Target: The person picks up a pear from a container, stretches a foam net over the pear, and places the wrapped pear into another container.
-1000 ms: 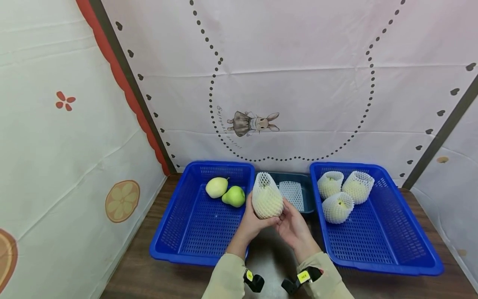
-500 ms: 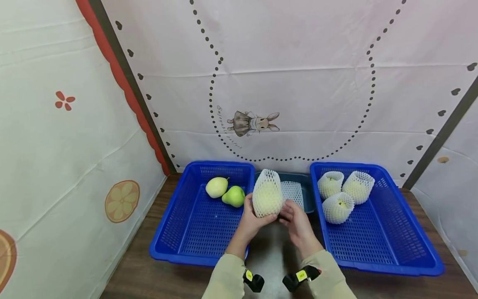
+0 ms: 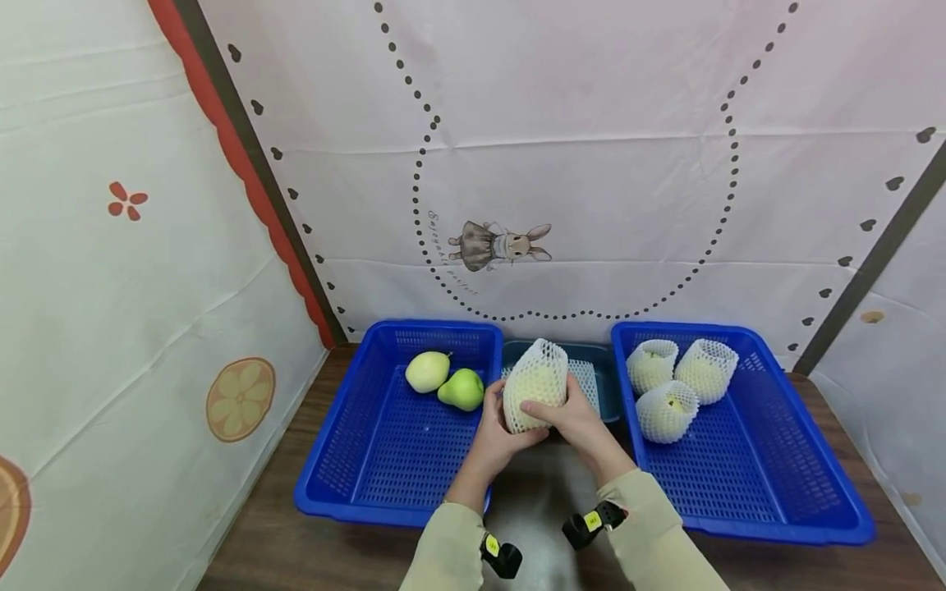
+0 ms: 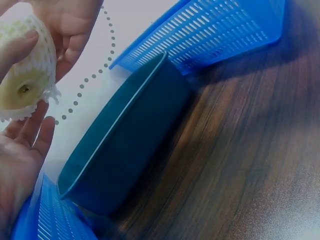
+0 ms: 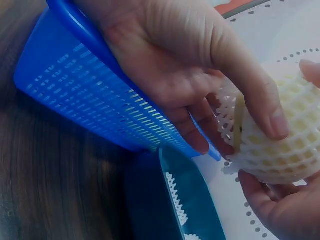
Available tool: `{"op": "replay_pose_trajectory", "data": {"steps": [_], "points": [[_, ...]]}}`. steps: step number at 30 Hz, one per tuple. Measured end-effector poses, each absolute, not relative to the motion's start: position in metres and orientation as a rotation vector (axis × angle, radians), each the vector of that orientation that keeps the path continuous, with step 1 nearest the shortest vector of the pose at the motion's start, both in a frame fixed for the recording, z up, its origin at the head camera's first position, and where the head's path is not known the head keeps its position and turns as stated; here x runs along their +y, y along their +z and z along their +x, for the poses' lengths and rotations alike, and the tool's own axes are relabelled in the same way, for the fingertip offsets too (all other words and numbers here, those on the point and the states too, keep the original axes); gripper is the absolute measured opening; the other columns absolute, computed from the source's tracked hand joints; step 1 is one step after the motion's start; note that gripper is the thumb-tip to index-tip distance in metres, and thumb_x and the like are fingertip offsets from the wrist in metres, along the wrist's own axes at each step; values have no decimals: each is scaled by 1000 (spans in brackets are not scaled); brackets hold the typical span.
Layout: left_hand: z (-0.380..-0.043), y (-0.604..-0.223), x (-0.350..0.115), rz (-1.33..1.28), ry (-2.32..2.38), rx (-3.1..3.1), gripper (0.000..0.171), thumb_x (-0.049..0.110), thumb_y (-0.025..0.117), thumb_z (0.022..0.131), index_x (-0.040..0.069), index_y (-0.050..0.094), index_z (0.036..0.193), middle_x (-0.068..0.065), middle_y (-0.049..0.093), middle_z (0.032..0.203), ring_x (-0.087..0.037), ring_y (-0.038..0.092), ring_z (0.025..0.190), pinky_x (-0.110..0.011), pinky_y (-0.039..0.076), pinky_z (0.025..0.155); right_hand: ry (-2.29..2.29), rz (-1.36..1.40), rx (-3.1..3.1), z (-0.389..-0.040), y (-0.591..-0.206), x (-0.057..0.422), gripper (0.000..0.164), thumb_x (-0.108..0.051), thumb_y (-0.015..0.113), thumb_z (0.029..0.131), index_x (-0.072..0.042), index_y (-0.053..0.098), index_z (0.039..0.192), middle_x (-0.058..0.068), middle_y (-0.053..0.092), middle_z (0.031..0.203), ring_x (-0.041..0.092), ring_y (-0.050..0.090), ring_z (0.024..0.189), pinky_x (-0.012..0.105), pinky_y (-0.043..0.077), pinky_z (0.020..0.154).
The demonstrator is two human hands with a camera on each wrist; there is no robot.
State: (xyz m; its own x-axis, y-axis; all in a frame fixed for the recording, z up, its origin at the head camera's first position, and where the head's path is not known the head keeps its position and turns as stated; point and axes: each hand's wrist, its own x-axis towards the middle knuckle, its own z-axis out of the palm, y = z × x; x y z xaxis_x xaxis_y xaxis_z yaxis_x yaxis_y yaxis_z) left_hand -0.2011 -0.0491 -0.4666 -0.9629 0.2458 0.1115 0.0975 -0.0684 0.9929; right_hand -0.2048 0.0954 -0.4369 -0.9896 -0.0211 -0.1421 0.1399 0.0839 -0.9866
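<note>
A pale yellow pear (image 4: 20, 92) sits in a white foam net sleeve (image 3: 543, 361), held up between both hands. My left hand (image 3: 491, 431) grips it from the left and below, its thumb along the bottom. From the right, my right hand (image 3: 580, 414) holds the sleeve too, with its thumb (image 5: 270, 112) pressed on the net and its other fingers behind. The pear's base shows bare at the sleeve's lower opening in the left wrist view. At the top, the loose sleeve end stands up and leans right.
A blue basket (image 3: 325, 484) on the left holds a yellow and a green pear (image 3: 461, 389). The right blue basket (image 3: 754, 492) holds three sleeved fruits (image 3: 668, 410). Between them, a dark teal tray (image 3: 606, 369) contains flat foam nets (image 3: 585, 379).
My right hand first drew slightly away from the pear, then came back and now grips the sleeve with its thumb in front. The sleeve's top has tipped to the right.
</note>
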Motion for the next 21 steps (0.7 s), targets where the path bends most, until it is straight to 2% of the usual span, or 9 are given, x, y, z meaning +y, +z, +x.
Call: {"op": "replay_pose_trajectory", "data": {"steps": [3,8,13,16,18,21], "points": [[-201,-468,-50,413,2188,2054,86,2,75,74,7,20,139,-15,35,138,-29,41,122,-41,37,97,-2093,124,2228,-206,-435,101,78,-19,73,79,-4,25,139,18,43,126,30,43,111,46,34,98],[-202,-469,-50,502,2225,2030,82,3,72,78,0,19,140,-22,35,135,-38,41,119,-51,35,95,-2242,164,2250,-209,-422,129,74,-9,69,80,-2,25,138,17,45,123,25,46,108,37,37,94],[-201,-468,-49,485,2274,2002,73,-3,69,79,0,25,137,-26,38,132,-41,41,119,-56,31,96,-2408,307,2258,-213,-403,182,68,-5,66,83,-5,23,136,4,46,115,12,46,103,28,36,93],[-202,-469,-48,473,2286,1994,69,-3,68,80,-1,27,135,-28,41,129,-42,41,118,-55,33,95,-2465,501,2285,-212,-395,222,73,-8,69,82,-10,20,137,-5,42,112,9,44,105,28,33,97],[-204,-471,-48,478,2290,1986,67,-3,66,81,-3,27,135,-30,41,128,-43,42,118,-51,36,94,-2468,642,2300,-211,-395,248,79,-12,71,81,-11,17,139,-6,40,116,14,41,113,30,29,102],[-210,-480,-47,455,2299,1990,61,-3,64,83,-4,30,134,-30,46,124,-41,45,115,-40,40,91,-2363,832,2299,-207,-405,282,92,-20,72,81,-15,5,143,5,31,135,23,29,128,36,21,108]]}}
